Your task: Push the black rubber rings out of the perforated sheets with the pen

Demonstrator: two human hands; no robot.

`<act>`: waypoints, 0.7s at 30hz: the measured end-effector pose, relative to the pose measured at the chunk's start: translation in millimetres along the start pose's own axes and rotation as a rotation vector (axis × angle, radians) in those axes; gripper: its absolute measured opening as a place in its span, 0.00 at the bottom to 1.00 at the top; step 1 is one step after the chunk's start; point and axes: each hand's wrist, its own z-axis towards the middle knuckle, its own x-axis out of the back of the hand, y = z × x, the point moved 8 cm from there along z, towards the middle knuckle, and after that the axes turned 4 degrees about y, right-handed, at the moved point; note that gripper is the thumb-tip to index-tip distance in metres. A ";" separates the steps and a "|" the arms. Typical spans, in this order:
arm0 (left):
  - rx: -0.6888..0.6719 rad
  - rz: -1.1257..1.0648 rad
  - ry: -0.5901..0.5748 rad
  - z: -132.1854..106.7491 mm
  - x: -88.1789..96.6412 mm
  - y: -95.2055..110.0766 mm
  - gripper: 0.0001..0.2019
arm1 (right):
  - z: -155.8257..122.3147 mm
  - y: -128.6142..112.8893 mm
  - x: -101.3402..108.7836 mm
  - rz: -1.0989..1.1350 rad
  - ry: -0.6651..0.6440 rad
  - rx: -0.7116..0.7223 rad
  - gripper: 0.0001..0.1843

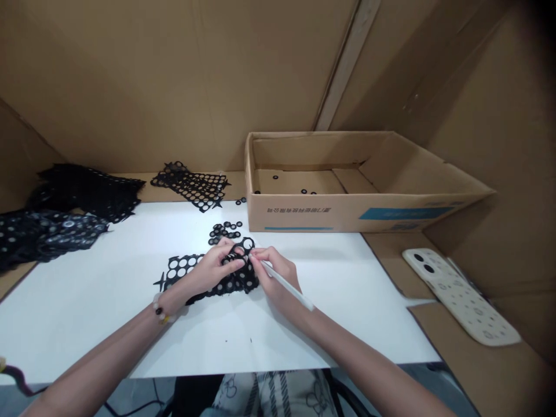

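A black sheet punched with round holes (186, 267) lies on the white table top (108, 301) in front of me. My left hand (215, 267) rests on it, fingers pinched at the sheet's far right corner. My right hand (275, 275) holds a thin white stick-like tool (289, 286) like a pen, its tip at the same corner, close to the left fingers. Several loose black rings (225, 230) lie just beyond the sheet.
An open cardboard box (304, 217) with a few black rings inside stands behind the hands. More punched black sheets (193, 184) and a black heap (56, 214) lie at the left. A phone in a spotted case (460, 295) rests at the right. Cardboard walls surround the table.
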 end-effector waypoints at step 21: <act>0.036 0.021 -0.024 -2.4 -1.2 1.0 0.11 | -2.6 2.2 1.0 -0.020 0.037 -0.017 0.06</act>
